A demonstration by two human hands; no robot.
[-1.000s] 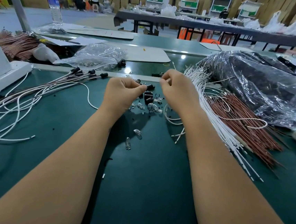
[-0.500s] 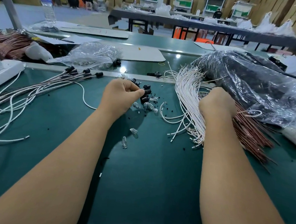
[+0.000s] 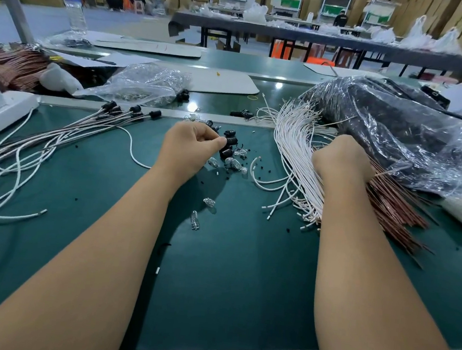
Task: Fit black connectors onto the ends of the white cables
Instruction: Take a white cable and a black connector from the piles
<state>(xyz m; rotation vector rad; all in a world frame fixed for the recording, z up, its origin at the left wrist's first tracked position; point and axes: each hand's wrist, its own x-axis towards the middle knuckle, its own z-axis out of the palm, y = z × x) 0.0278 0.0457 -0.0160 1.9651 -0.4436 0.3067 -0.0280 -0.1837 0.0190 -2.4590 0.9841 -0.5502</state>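
Green workbench mat (image 3: 212,300) in a warehouse hall. Three loose black connectors (image 3: 228,142), short ribbed cylinders, at mid-bench. Left hand (image 3: 188,148) curled, thumb and forefinger pinching one. Just right, fanned bundle of white cables (image 3: 291,152), too many to count; right hand (image 3: 341,160) fisted on it, grip hidden. Beyond, brown wires (image 3: 396,207); far left, finished cables (image 3: 58,135), five capped.

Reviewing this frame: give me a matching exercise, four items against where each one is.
Items:
1. left hand
2. right hand
3. water bottle
4. finished cables

Places:
A. far left, on the rear table
B. pinching a black connector
C. fanned out left of the left hand
D. on the bundle of white cables

Pairs: 1-B, 2-D, 3-A, 4-C
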